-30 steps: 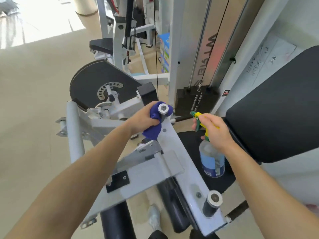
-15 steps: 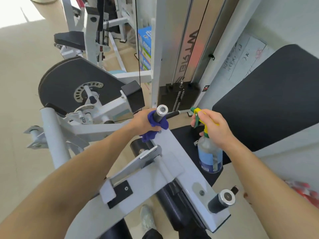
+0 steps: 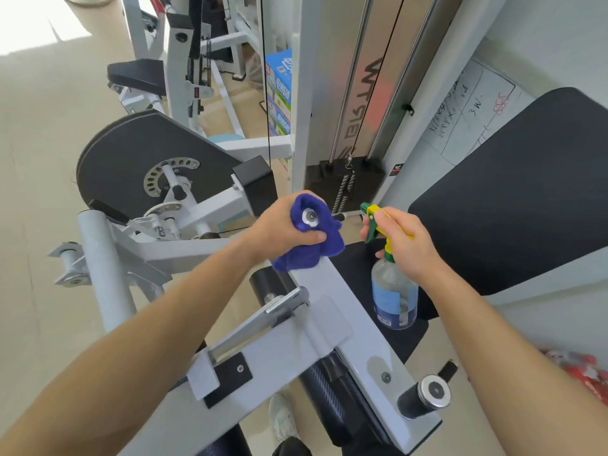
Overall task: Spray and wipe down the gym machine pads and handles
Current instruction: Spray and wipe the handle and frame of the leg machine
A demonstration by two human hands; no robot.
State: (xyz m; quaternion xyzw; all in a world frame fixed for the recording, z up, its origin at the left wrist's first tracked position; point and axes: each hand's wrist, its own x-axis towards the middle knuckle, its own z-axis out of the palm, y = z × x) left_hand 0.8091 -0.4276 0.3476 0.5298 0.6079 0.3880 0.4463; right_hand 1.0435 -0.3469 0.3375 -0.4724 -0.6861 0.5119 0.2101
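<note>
Up at the far end of the white frame arm [image 3: 332,311], grips a blue cloth [image 3: 309,255] with the left hand [image 3: 279,227], fingers and thumb curled round the cloth and round the far handle [image 3: 310,217] beneath it. Leaves only the handle's silver end cap bare, poking out through the folds. Lets the loose part of the cloth drape onto the frame arm.

Just to the right, holds a spray bottle [image 3: 393,297] at the neck with the right hand [image 3: 406,246], fingers wrapped round the yellow-and-green sprayer head, nozzle aimed left toward the wrapped handle. Holds the bottle upright, clear body with a blue label, in front of the black seat pad [image 3: 358,264]; cannot tell whether its base touches the pad.

Further right, shows the large black back pad [image 3: 513,199], tilted and well apart from the cloth. At the near end of the same arm, shows a second handle [image 3: 424,394], black grip and silver cap, uncovered. Under the arm, shows a black roller pad [image 3: 329,390]; behind, a weight stack [image 3: 343,182], and off to the left a black cam plate [image 3: 138,159].
</note>
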